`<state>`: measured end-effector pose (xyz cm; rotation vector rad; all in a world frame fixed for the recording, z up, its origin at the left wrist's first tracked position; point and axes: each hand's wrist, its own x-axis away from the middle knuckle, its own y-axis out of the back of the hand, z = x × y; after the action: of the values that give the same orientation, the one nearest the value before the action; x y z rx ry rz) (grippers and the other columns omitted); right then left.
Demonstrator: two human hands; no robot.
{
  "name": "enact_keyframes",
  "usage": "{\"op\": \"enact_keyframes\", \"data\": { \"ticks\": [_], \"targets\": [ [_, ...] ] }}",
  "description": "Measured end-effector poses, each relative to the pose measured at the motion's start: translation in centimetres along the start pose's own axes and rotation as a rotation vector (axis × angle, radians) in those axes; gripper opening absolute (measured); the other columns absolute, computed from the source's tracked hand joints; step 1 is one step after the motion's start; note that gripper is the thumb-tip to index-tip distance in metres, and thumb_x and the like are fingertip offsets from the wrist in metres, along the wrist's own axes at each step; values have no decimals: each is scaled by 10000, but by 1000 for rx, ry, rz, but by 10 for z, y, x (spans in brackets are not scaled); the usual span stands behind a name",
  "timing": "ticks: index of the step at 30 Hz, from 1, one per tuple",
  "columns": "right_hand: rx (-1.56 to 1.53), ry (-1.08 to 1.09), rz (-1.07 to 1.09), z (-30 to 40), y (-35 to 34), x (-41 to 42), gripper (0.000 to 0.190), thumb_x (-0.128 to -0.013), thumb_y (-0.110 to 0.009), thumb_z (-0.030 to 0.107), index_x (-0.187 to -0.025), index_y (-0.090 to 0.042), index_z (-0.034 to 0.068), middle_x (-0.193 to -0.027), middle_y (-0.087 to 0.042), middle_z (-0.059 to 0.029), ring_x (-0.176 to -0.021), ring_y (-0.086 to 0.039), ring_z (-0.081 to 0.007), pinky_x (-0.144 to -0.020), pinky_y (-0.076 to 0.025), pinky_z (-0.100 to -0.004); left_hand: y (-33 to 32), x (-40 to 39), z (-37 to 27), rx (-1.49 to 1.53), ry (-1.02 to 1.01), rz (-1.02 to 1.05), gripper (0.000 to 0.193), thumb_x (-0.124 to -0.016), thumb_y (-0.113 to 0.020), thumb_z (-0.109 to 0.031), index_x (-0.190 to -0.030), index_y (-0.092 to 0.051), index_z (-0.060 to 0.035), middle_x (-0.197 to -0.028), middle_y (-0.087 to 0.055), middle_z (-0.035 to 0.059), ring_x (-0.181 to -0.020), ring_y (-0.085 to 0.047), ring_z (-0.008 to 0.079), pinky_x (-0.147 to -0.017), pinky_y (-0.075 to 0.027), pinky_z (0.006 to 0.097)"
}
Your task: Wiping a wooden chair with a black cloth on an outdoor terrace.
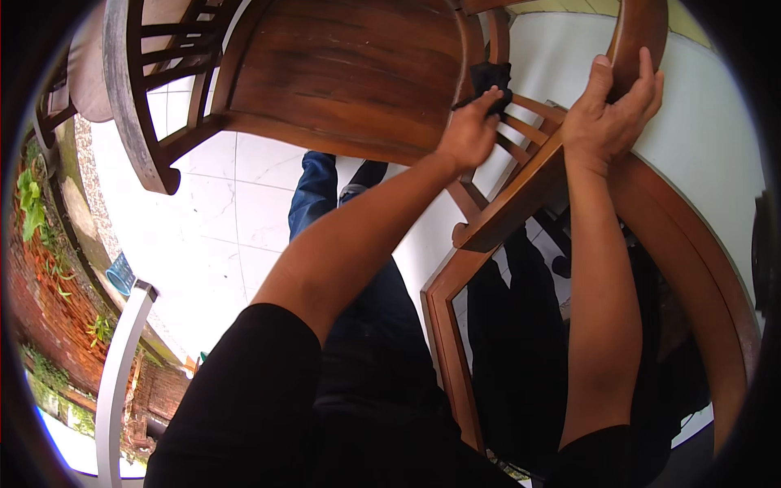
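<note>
A dark wooden armchair [348,73] with a broad slatless seat stands in front of me. My left hand [473,131] presses a black cloth [491,79] against the chair where the seat's right edge meets the side slats [528,125]. My right hand [613,116] grips the curved wooden armrest [525,189] on the right, thumb on one side and fingers on the other. The far armrest [125,91], at left, looks greyer and more worn along its outer face.
A wood-framed mirror [439,305] stands close at right, reflecting dark legs, beside a white wall [701,116]. White tiles [207,213] cover the floor. At left are a metal rail [116,378], a blue plastic cup [121,274] and a mossy brick edge [55,299] with plants.
</note>
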<state>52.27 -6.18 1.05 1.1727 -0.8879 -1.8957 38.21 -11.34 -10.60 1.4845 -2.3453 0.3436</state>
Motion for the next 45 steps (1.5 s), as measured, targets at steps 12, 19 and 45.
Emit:
{"op": "enact_keyframes", "data": {
  "ticks": [12, 19, 45],
  "targets": [
    [35, -12, 55, 7, 3, -1, 688, -935, -616, 430, -1454, -386, 41, -1489, -246, -350, -1403, -306, -475, -1103, -363, -505, 8, -2, -10, 31, -219, 177, 280, -908, -459, -89, -1141, -594, -13, -1054, -646, 224, -1020, -613, 378, -923, -461, 441],
    [79, -29, 67, 3, 6, 1, 693, -938, -610, 431, -1461, -367, 46, -1493, -231, -337, -1409, -303, -461, -1100, -368, -508, -2, 9, -21, 9, -167, 142, 340, -935, -457, -150, -1235, -570, -36, -1078, -637, 261, -1024, -597, 421, -923, -459, 467],
    [-45, -26, -1, 9, 2, 0, 642, -925, -628, 401, -1411, -429, 32, -1471, -333, -283, -1430, -273, -421, -1150, -280, -510, 7, 14, 39, 187, 213, -182, 450, -846, -553, -22, -1294, -571, 22, -1307, -599, 204, -1273, -525, 388, -1068, -429, 402]
  ]
}}
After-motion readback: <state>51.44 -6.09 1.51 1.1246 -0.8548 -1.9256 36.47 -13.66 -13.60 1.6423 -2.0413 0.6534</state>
